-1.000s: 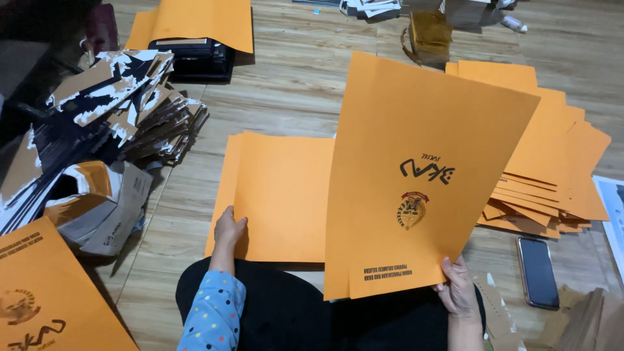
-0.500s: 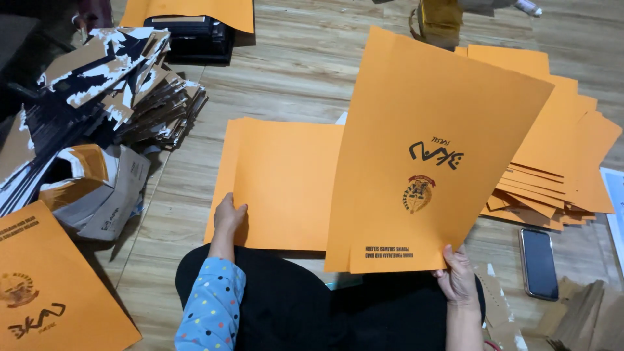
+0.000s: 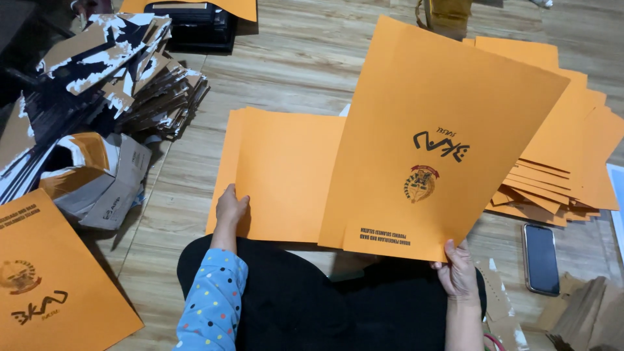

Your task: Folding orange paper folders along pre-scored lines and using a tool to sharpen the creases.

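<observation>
- Orange printed folder (image 3: 432, 140) being held up at a tilt above the lap, dark emblem and lettering facing the camera upside down.
- Right hand (image 3: 458, 273) pinching that folder at its lower right corner, thumb on the front, fingers closed behind the sheet.
- Left hand (image 3: 231, 207) resting on the lower left edge of a plain orange sheet (image 3: 283, 172), fingers curled together and pressing down; blue dotted sleeve (image 3: 213, 305) showing below the wrist.
- Lying flat on the wooden floor (image 3: 312, 58), the plain sheet partly tucked under the raised folder.
- Sitting fanned out on the right, partly behind the raised folder, a stack of orange folders (image 3: 565, 162).
- Lying just below that stack on the floor, a dark phone (image 3: 540, 259), screen up.
- Piled at the upper left, torn cardboard scraps (image 3: 110, 71), with a crumpled box (image 3: 104, 179) just below them.
- Lying at the lower left corner, another orange printed folder (image 3: 52, 279).
- Standing at the top edge, a black machine (image 3: 192, 26), half covered by an orange sheet.
</observation>
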